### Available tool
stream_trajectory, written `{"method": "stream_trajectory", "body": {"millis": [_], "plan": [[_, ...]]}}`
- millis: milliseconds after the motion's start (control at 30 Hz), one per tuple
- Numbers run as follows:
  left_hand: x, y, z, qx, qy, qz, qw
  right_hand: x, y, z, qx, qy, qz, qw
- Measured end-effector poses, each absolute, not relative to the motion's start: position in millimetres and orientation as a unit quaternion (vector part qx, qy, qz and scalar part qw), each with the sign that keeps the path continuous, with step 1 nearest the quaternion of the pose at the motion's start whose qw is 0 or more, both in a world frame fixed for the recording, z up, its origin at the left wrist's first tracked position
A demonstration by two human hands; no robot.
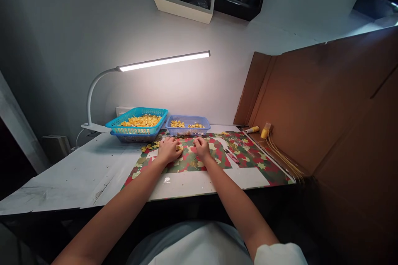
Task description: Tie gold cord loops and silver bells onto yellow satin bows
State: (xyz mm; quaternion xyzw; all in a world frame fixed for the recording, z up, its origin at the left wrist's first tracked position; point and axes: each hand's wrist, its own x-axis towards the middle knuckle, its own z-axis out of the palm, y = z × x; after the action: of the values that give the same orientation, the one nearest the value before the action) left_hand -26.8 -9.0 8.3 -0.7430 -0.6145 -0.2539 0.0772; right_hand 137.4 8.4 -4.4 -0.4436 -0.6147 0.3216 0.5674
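My left hand [169, 150] rests on the patterned mat [186, 165] with its fingers curled down. A small yellow piece [179, 148] shows at its fingertips, partly hidden by the hand. Just to the right, my right hand [202, 148] is closed in a pinch; what sits between its fingertips is too small to make out. Below the right hand, a thin gold wire loop [196, 163] lies on the mat. Several yellow ribbon-like pieces [149, 147] lie left of my left hand. Pink-handled snips [231, 156] lie to the right of my right hand.
A turquoise basket [164, 116] full of yellow pieces is stacked at the back left. Beside it stands a blue-violet basket [203, 131] with smaller piles. A lamp [164, 61] arches overhead. Yellow spools [265, 131] and long gold strands [284, 157] lie along the cardboard wall [311, 103].
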Motion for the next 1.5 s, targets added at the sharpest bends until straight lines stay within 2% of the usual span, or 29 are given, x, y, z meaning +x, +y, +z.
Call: {"method": "stream_trajectory", "body": {"millis": [100,333,533,600,700,767,833,1000,1133,1333,1500], "plan": [[-28.3,-8.4,3.7,-0.746,-0.627,-0.214,0.066,140.9,10.6,-5.2,-0.469,-0.593,0.322,0.57],[-29.4,-4.4,-0.2,-0.748,-0.616,-0.245,0.03,140.4,12.8,-10.6,-0.475,-0.594,0.319,0.565],[-30.5,-5.3,5.0,-0.727,-0.59,-0.351,0.001,141.7,14.1,-9.8,-0.455,-0.57,0.37,0.575],[-28.4,-6.0,7.5,-0.701,-0.565,-0.429,-0.074,141.1,13.6,-7.9,-0.442,-0.567,0.392,0.574],[-22.4,-8.4,9.7,-0.634,-0.506,-0.518,-0.27,138.4,11.2,-6.0,-0.397,-0.57,0.459,0.554],[-18.0,-11.1,10.2,-0.596,-0.467,-0.539,-0.369,136.5,9.5,-5.8,-0.351,-0.571,0.516,0.533],[-14.6,-13.9,10.4,-0.579,-0.448,-0.541,-0.414,135.5,8.6,-6.5,-0.319,-0.57,0.546,0.524],[-12.6,-12.5,11.2,-0.576,-0.442,-0.554,-0.407,137.8,10.3,-7.6,-0.317,-0.55,0.519,0.573],[-14.4,-6.2,11.4,-0.554,-0.438,-0.608,-0.363,139.3,11.3,-7.4,-0.307,-0.569,0.51,0.568],[-13.5,-11.1,10.1,-0.586,-0.423,-0.541,-0.431,137.5,11.0,-9.4,-0.29,-0.618,0.49,0.542],[-13.7,-9.9,9.3,-0.569,-0.41,-0.541,-0.465,137.2,9.6,-8.6,-0.293,-0.653,0.453,0.531]]}}
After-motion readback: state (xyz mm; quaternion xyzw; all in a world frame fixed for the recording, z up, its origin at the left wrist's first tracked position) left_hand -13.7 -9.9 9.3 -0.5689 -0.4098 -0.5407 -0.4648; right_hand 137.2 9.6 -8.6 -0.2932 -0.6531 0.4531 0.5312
